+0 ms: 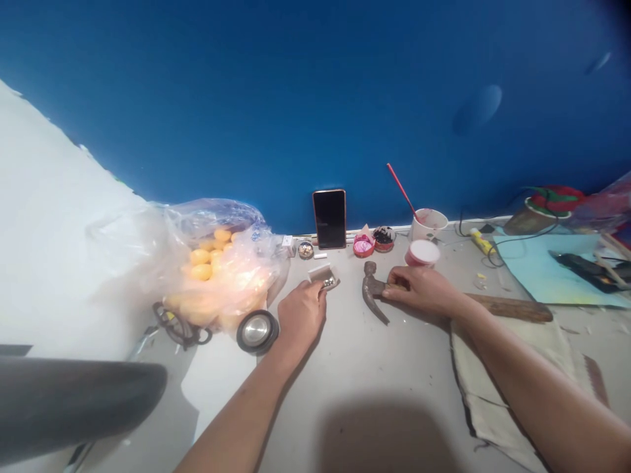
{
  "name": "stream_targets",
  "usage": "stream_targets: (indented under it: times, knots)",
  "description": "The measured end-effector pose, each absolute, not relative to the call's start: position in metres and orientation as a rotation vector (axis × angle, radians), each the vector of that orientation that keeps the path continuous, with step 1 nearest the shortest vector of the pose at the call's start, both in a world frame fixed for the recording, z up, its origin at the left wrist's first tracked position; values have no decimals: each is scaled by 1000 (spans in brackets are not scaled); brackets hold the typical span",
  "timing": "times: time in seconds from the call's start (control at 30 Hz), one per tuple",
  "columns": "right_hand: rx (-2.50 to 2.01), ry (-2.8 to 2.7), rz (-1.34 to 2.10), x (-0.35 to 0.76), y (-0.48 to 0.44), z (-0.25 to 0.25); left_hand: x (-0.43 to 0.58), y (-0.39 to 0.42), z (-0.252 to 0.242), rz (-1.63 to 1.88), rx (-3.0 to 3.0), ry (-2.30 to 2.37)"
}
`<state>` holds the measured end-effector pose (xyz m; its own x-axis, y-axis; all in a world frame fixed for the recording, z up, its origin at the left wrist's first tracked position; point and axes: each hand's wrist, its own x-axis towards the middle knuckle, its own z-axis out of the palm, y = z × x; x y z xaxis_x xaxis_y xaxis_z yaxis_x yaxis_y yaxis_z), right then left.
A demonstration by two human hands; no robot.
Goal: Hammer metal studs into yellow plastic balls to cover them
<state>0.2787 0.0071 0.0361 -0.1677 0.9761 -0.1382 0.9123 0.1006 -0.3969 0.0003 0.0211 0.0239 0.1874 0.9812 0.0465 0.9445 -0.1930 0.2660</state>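
Observation:
My left hand is closed, its fingertips at the near edge of a small open cardboard box. Small shiny metal pieces lie inside this box. My right hand grips a claw hammer close to its head. The hammer lies low over the table, claw curving toward me. Its wooden handle runs out to the right, partly hidden under my hand and forearm. Just behind my right hand is a lidded tub with reddish contents.
A phone leans on the blue wall. Beside it are a pink dish, a dark-filled dish and a cup with a red stick. A plastic bag of yellow balls and a round metal-centred object stand left; cloth lies right.

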Motion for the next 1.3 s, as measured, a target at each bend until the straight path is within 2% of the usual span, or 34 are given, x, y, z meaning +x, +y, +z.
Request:
stream_targets:
  times: [0.33, 0.5, 0.53, 0.67, 0.83, 1.3]
  knots:
    - [-1903, -2233, 577, 282, 7, 32, 1, 24, 21, 390, 2176, 1919]
    - [-1812, -2257, 119, 268, 3, 50, 2, 23, 22, 354, 2133, 1949]
    - [-1761, -2259, 117, 260, 4, 58, 2, 23, 23, 344, 2130, 1953]
    - [-1723, -2453, 251, 202, 17, 82, 3, 21, 22, 370, 2143, 1957]
    - [-1816, -2555, 326, 140, 41, 75, 0, 18, 15, 480, 2115, 1960]
    - [-1710, -2491, 549, 145, 39, 51, -3, 21, 2, 516, 2135, 1977]
